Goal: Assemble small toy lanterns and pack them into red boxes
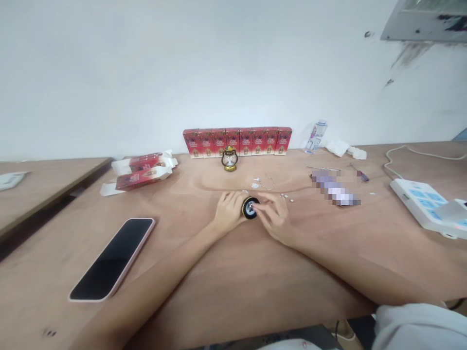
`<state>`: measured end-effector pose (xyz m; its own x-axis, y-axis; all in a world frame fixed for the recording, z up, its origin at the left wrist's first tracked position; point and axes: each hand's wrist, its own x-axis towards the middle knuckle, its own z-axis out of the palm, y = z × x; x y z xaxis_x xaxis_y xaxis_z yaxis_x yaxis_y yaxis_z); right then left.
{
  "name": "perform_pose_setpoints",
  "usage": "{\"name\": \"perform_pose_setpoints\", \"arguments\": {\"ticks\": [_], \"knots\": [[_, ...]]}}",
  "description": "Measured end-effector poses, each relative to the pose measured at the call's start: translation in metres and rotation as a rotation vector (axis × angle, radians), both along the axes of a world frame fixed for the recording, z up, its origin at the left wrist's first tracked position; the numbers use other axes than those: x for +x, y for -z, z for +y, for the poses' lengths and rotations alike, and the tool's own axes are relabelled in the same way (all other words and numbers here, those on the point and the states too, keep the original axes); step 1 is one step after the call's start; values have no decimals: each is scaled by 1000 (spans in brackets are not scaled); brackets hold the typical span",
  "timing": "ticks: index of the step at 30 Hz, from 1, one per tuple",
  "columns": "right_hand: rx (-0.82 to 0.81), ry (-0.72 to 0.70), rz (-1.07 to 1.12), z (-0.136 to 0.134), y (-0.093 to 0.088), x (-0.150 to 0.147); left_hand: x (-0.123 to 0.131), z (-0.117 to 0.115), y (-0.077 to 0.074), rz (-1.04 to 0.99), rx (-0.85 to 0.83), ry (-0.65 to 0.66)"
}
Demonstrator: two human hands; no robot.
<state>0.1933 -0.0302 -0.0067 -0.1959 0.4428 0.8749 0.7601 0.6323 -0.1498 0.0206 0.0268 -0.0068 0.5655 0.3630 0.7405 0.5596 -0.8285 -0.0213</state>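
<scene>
My left hand point(228, 210) is wrapped round a small round black and gold lantern part point(250, 208), holding it on its side on the wooden table point(233, 282). My right hand point(274, 214) pinches at the part's silver centre with its fingertips; what sits between them is too small to make out. A finished gold toy lantern point(229, 159) stands upright behind, in front of a row of several red boxes point(238, 141). Tiny white and metal bits point(285, 196) lie just right of my hands.
A pink-edged phone point(114, 257) lies face up at the left. Opened red-and-white boxes point(140, 171) lie at the back left. A water bottle point(315, 136), crumpled tissue point(343, 148), a white power strip point(427, 205) with its cable, and a blurred-out patch point(336, 187) are on the right.
</scene>
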Motion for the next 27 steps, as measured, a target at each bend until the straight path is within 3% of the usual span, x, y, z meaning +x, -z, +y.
{"name": "perform_pose_setpoints", "arguments": {"ticks": [3,6,14,17,22,24,27], "knots": [[95,48,-183,1,1,3,-1,1,1,-27,-17,-29],[79,68,-249,5,4,6,-3,3,1,-12,-36,-56],[-90,100,-107,15,8,25,-3,3,1,-81,-78,-113],[-262,253,-58,27,11,44,-4,4,2,-134,-100,-129],[-788,447,0,44,16,61,-6,5,5,-170,-128,-169],[-909,464,-37,43,17,57,-6,7,7,-185,-138,-176],[-930,393,-138,36,20,42,-6,9,9,-220,-152,-184]]}}
